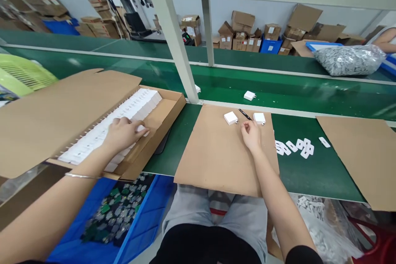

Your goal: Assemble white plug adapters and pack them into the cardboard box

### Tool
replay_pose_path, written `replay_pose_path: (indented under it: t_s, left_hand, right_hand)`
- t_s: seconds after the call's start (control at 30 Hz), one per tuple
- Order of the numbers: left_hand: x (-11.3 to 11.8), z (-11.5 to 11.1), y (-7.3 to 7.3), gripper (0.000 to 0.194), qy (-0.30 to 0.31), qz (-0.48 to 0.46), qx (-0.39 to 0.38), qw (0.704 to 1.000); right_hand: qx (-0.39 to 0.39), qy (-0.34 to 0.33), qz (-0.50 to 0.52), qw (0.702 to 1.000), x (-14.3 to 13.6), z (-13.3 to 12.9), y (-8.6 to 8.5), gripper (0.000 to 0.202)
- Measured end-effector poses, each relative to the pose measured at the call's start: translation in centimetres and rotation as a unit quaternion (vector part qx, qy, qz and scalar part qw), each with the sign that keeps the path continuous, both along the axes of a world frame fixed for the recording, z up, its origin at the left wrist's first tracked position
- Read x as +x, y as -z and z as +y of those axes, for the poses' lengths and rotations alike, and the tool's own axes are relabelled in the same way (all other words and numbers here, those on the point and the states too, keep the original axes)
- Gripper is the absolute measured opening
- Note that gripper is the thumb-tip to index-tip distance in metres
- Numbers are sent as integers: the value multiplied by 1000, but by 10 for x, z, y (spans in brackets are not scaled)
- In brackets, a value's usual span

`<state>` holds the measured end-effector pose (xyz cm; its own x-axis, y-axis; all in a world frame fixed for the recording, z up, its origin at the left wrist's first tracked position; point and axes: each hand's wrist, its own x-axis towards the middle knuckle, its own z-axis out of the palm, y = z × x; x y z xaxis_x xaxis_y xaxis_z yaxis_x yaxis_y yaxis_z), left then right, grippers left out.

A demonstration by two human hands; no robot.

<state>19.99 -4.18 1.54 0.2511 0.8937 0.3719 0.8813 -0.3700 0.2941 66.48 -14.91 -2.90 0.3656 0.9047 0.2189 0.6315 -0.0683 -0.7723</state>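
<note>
My left hand (125, 134) is over the open cardboard box (167, 117) on the left, its fingers closed on a white piece (141, 129) beside rows of white blocks (136, 105). Above the cardboard sheet (216, 152) in front of me, my right hand (251, 134) has its fingers pressed together; whatever is between them cannot be made out. Two white adapters, one at the left (230, 118) and one at the right (259, 118), lie near the sheet's far edge. Between them is a black pen (245, 114), just beyond my right fingertips.
Small white plates (305, 147) lie on the green table right of the sheet. Another adapter (249, 95) sits on the green belt (293, 101) behind a metal rail. An upright post (176, 37) rises ahead. Blue bin (145, 218) with circuit boards stands below left.
</note>
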Motion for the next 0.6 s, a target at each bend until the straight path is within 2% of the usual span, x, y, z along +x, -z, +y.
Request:
replay_pose_path:
  t_s: [0.07, 0.13, 0.23, 0.33, 0.37, 0.43, 0.5, 0.57, 0.6]
  left_hand:
    - [-6, -4, 4, 61, -66, 104, 17, 992]
    - [-13, -2, 4, 59, -88, 181, 8, 980]
    - [-19, 11, 0, 56, -79, 181, -20, 980]
    - [-1, 11, -10, 53, -65, 128, 6, 990]
    - [13, 2, -14, 51, -46, 109, 29, 993]
    - [48, -29, -21, 42, 15, 82, 52, 995]
    - [90, -74, -21, 40, 105, 79, 20, 991]
    - [129, -120, -10, 49, 215, 79, -33, 973]
    - [146, -141, -1, 61, 273, 83, -61, 957]
  right_hand:
    - [12, -16, -12, 1000, 4, -13, -8, 23]
    - [28, -5, -52, 998, 17, -28, -18, 26]
    - [10, 86, -142, 986, 58, -58, -31, 31]
    - [-86, 188, -181, 961, 110, -91, -36, 46]
    - [-129, 228, -174, 949, 125, -101, -34, 53]
    - [-185, 280, -162, 928, 146, -117, -27, 75]
    - [-224, 273, -166, 921, 155, -125, -13, 91]
    - [-223, 241, -215, 920, 158, -127, 5, 89]
    - [-205, 227, -244, 920, 159, -126, 13, 84]
